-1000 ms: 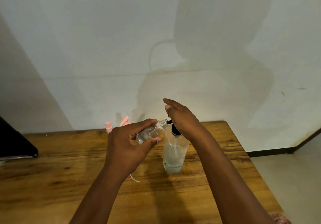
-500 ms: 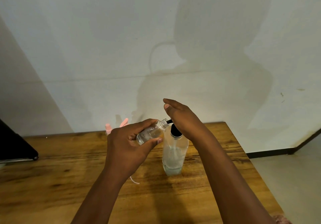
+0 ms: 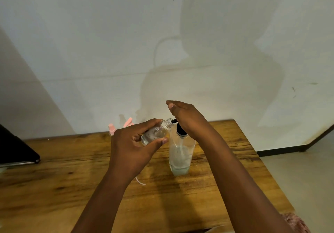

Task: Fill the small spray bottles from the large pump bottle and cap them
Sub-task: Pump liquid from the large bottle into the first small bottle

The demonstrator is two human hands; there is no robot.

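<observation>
Against the table's [image 3: 54, 178] far edge, left of centre: pink spray caps [image 3: 128, 122], glossy plastic, partly hidden behind the left hand [image 3: 130, 149]. Table is grainy brown wood. Left hand's fingers and thumb are wrapped round a small bottle [image 3: 156, 132], clear plastic, cylindrical, threaded neck uncapped, liquid inside. Long axis tilted, mouth pointing up-right, touching the black nozzle. Pump bottle [image 3: 181, 153] stands upright mid-table toward the far edge, clear, nearly empty, black pump head. Right hand [image 3: 188, 119] rests flat on the pump, fingers extended, gripping nothing. Versus 0.5 s ago: no visible change in either hand or bottle.
</observation>
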